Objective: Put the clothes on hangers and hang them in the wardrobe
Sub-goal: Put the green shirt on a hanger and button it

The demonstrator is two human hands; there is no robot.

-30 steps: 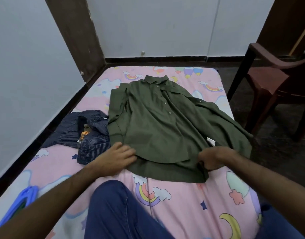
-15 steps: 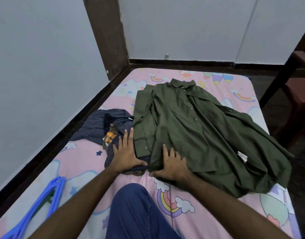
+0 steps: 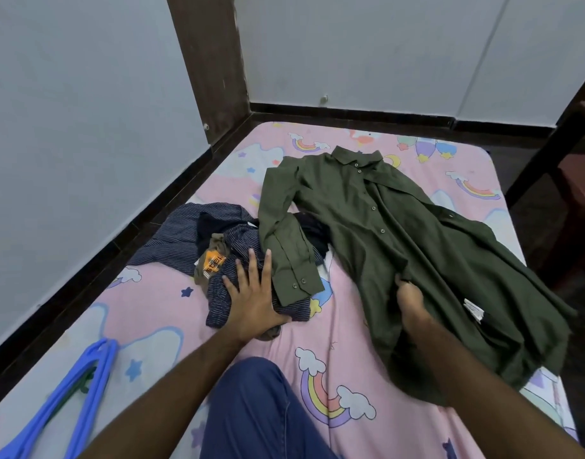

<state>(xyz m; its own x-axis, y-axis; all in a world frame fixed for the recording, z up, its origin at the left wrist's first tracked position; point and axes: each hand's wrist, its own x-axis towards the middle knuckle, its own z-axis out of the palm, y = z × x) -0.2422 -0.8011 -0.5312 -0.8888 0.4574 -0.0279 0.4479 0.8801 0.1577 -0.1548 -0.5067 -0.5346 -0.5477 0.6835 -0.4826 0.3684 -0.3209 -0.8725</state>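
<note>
A dark green button-up shirt (image 3: 400, 226) lies spread on the pink patterned bed (image 3: 152, 309), collar toward the far wall, one sleeve folded over at its left. My right hand (image 3: 410, 299) grips the shirt's front fabric near the hem, fingers tucked into the cloth. A crumpled pile of navy striped clothes (image 3: 185, 233) with an orange tag lies left of the shirt. My left hand (image 3: 251, 299) presses flat on that pile, fingers spread. Blue plastic hangers (image 3: 69, 392) lie at the bed's near left corner. No wardrobe is in view.
Grey walls close off the bed's left and far sides, with a dark wooden post (image 3: 208, 61) in the corner. A brown chair (image 3: 579, 180) stands off the bed's right edge. My knee in blue jeans (image 3: 261, 409) rests on the bed's near part.
The green shirt has shifted right, off the navy pile, baring pink sheet between them. My right hand went from flat on the hem to gripping the shirt. My left hand stays on the pile.
</note>
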